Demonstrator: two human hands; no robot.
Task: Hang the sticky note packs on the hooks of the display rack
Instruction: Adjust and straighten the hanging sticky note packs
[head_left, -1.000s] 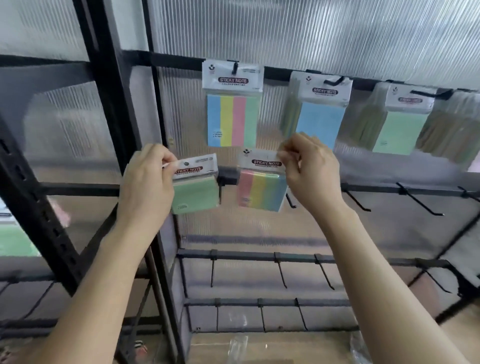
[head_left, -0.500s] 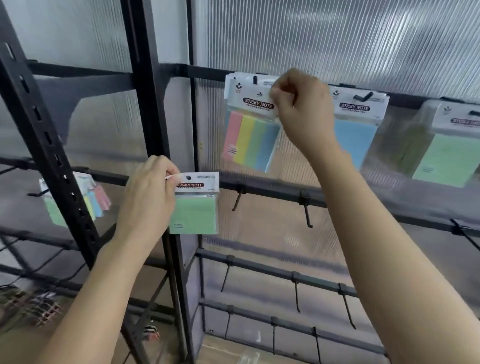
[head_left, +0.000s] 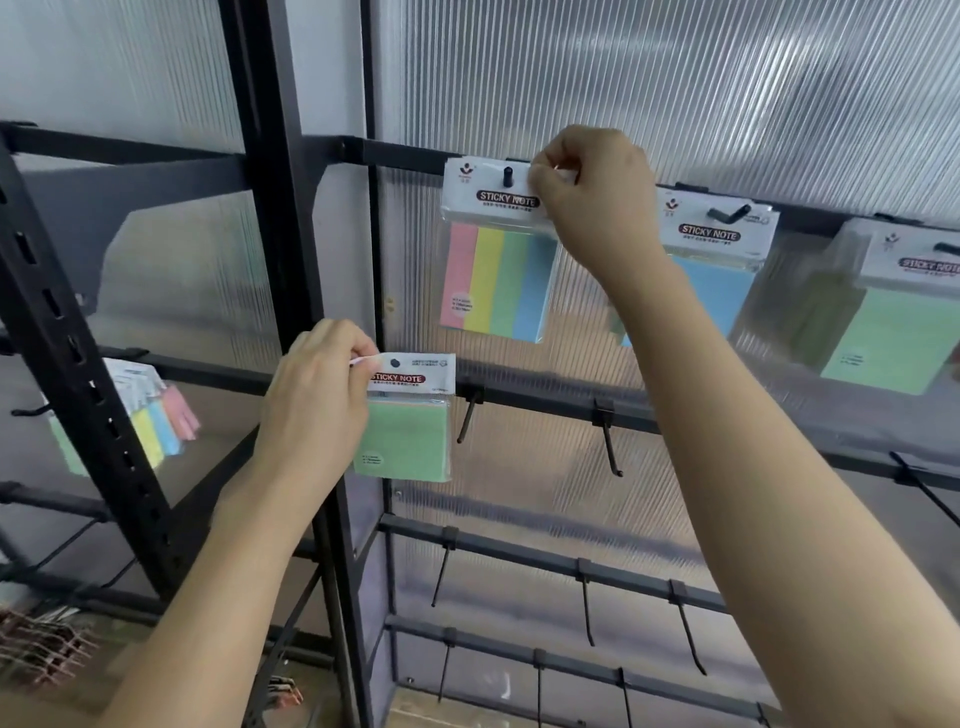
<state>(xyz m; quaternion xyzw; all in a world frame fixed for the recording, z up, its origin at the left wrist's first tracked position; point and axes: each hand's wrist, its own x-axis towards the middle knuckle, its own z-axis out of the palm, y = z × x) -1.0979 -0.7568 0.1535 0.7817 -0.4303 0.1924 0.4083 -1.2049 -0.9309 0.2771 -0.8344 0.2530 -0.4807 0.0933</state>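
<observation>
Up it has gone: the striped pack (head_left: 498, 280), down by the second rail (head_left: 540, 402) a second ago, now sits at the left end of the top rail (head_left: 395, 156). The hook (head_left: 507, 175) pokes its black tip out through the hole in the white header card.

The right hand (head_left: 592, 202) pinches that header's right corner, fingers curled tight. Well apart and lower down, the left hand (head_left: 317, 400) pinches the top-left corner of the green pack (head_left: 408, 441). It holds the pack in the air just beside the black upright (head_left: 270, 156), at the second rail's left end and on no hook.

Further right along the top rail hang a blue pack (head_left: 717, 291) and then a thick green bundle (head_left: 893, 338) at the right edge. Thin black pegs (head_left: 609, 441) jut down from the second rail and from the lower rails of the display rack (head_left: 519, 553). A ribbed translucent panel (head_left: 675, 78) backs it all. Left of the upright, another bunch of packs (head_left: 156, 421) hangs in the next bay.
</observation>
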